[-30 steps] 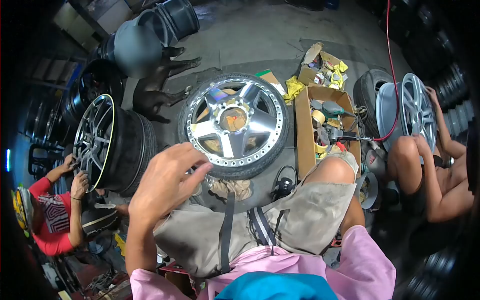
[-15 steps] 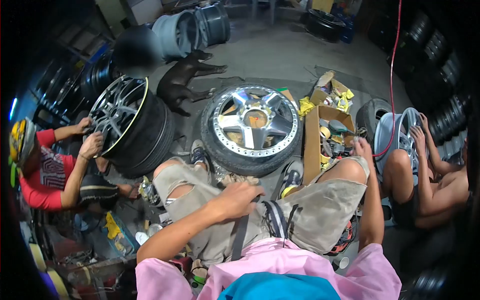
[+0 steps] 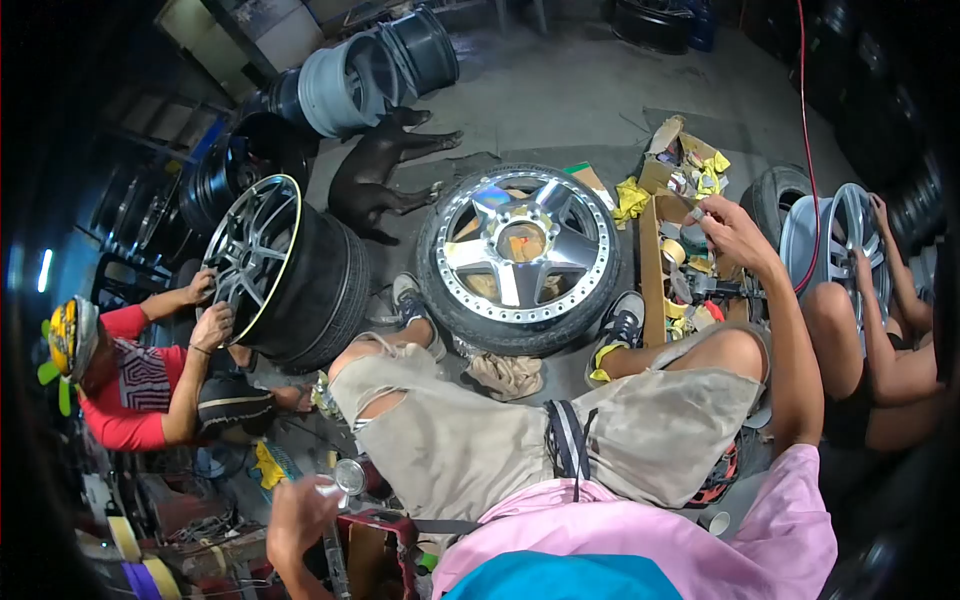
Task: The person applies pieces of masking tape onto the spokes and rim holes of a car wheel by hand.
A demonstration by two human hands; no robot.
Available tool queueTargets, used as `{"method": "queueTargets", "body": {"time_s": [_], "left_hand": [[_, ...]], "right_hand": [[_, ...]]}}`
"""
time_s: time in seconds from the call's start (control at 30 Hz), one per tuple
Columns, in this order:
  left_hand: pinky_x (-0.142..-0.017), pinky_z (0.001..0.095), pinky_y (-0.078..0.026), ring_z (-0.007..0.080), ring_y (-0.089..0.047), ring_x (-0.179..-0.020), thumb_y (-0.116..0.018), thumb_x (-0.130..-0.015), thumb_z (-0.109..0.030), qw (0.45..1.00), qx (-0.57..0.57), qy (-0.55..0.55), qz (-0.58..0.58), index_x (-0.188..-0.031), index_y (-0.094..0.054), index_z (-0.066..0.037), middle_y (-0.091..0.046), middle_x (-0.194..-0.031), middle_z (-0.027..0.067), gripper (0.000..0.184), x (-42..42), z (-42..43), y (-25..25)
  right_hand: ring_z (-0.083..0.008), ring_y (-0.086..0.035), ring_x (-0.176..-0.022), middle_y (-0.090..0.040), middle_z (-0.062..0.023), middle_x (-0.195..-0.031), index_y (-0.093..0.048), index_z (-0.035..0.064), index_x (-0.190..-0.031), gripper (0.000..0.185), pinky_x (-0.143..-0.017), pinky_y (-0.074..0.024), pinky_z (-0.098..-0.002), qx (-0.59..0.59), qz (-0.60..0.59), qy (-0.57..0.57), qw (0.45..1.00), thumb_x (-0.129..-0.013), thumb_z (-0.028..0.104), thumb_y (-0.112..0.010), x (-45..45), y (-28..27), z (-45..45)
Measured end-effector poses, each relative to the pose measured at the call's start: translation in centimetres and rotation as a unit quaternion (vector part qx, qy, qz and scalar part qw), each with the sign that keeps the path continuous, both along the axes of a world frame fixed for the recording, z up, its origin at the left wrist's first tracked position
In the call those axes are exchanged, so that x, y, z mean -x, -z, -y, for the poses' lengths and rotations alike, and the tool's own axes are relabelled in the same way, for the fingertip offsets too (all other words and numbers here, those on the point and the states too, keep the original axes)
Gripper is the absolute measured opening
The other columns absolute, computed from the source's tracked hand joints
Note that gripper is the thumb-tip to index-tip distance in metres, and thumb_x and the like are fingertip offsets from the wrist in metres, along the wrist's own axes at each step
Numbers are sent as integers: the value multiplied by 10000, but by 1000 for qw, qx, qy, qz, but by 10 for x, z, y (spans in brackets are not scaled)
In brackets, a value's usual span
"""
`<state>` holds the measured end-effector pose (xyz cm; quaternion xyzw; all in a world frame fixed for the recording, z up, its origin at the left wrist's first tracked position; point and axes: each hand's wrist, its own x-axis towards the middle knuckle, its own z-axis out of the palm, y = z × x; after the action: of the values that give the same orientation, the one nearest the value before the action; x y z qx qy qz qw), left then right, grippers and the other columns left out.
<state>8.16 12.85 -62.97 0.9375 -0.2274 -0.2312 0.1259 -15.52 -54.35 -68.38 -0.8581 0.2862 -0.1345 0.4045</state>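
My right hand [image 3: 738, 235] is raised over the cardboard box [image 3: 652, 290], fingers pinched on a small thin dark object [image 3: 690, 203] whose kind I cannot make out. Low on the left, my left hand [image 3: 298, 515] is blurred, with its fingers curled together. A whitish bit shows at its fingertips, beside a round metal can [image 3: 350, 476]; whether the hand holds it is unclear. In front of my knees a polished five-spoke alloy wheel [image 3: 518, 285] lies flat on a tyre [image 3: 470, 325]. A crumpled beige rag [image 3: 505, 375] lies on the floor before it.
To the left, a person in red [image 3: 130, 375] grips a large rim [image 3: 255, 245] on a tyre. Another person's hands [image 3: 868, 262] touch a silver wheel [image 3: 850, 230] on the right. A dark dog [image 3: 370, 180] lies beyond. A red hose [image 3: 808, 130] hangs at right.
My left hand has moved from my lap down to the lower left, beside the can. My right hand has gone from beside my knee up over the box. The view has shifted slightly.
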Motion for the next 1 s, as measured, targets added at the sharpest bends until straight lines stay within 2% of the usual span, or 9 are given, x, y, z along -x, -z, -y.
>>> {"method": "queueTargets", "body": {"time_s": [0.07, 0.17, 0.33, 0.43, 0.5, 0.57, 0.67, 0.77, 1.0], "left_hand": [[-603, 338, -499, 199, -629, -568, -761, -892, -142, 997, 79, -6, 15, -960, -742, -13, -687, -677, 138, 147, -9, 82, -39], [-615, 370, -498, 287, -640, -610, -726, -891, -121, 983, 117, 131, 49, -948, -724, 28, -657, -742, 215, 159, -50, 169, -48], [-680, 304, -524, 184, -692, -746, -727, -899, -59, 910, 302, 275, 72, -950, -721, 29, -721, -840, 124, 102, -108, 290, -39], [-777, 317, -542, 172, -697, -837, -689, -899, -99, 858, 416, 188, 235, -900, -729, 30, -734, -878, 90, 135, -115, 302, -88], [-821, 335, -527, 206, -671, -921, -573, -927, -106, 770, 327, 270, 477, -980, -684, 93, -695, -993, 154, 234, -129, 257, -115], [-837, 345, -521, 223, -659, -958, -525, -938, -109, 670, 294, 308, 608, -1020, -665, 120, -677, -1049, 183, 281, -133, 227, -137], [-820, 345, -525, 224, -662, -943, -552, -927, -111, 754, 412, 332, 389, -1020, -673, 103, -681, -1041, 176, 264, -113, 243, -136], [-803, 346, -528, 224, -665, -927, -580, -917, -113, 776, 414, 345, 327, -1021, -682, 87, -685, -1033, 168, 248, -105, 262, -138], [-762, 346, -536, 226, -672, -891, -645, -892, -118, 764, 424, 390, 291, -1021, -702, 49, -695, -1016, 151, 219, -102, 270, -156]], "right_hand": [[-82, -520, -681, -522, -9, -861, -655, 0, -1093, 246, -618, -456, -263, 12, -22, -18, 1000, -957, 123, -491, -13, 8, 16], [-74, -515, -697, -524, -10, -883, -644, 5, -1109, 228, -627, -461, -265, 21, -59, -53, 997, -948, 94, -509, -30, 21, 12], [-151, -571, -831, -571, -42, -887, -617, 16, -1114, 236, -774, -503, -349, 21, -71, -128, 989, -942, 169, -670, -80, 33, -18], [-135, -545, -814, -561, -36, -830, -617, 12, -997, 212, -729, -474, -332, 47, -95, -122, 987, -924, 189, -710, -96, 14, -48], [-122, -491, -738, -532, -21, -789, -583, 38, -899, 226, -644, -420, -298, 7, -56, -26, 998, -910, 207, -733, -93, -2, -57], [-104, -404, -658, -478, 3, -803, -537, 66, -824, 239, -565, -346, -276, 13, 165, 14, 986, -906, 172, -735, -83, -39, -67], [-78, -430, -608, -462, -1, -834, -485, 102, -949, 294, -504, -323, -244, -150, 434, -91, 884, -909, 226, -749, -49, -98, -68], [-47, -484, -573, -467, -15, -868, -427, 137, -1116, 416, -439, -315, -211, -281, 485, -230, 795, -921, 293, -760, -36, -154, -85], [-86, -455, -533, -439, -31, -880, -430, 97, -1273, 443, -361, -312, -185, -334, 407, -100, 844, -1039, 437, -592, -45, -180, -126]]}}
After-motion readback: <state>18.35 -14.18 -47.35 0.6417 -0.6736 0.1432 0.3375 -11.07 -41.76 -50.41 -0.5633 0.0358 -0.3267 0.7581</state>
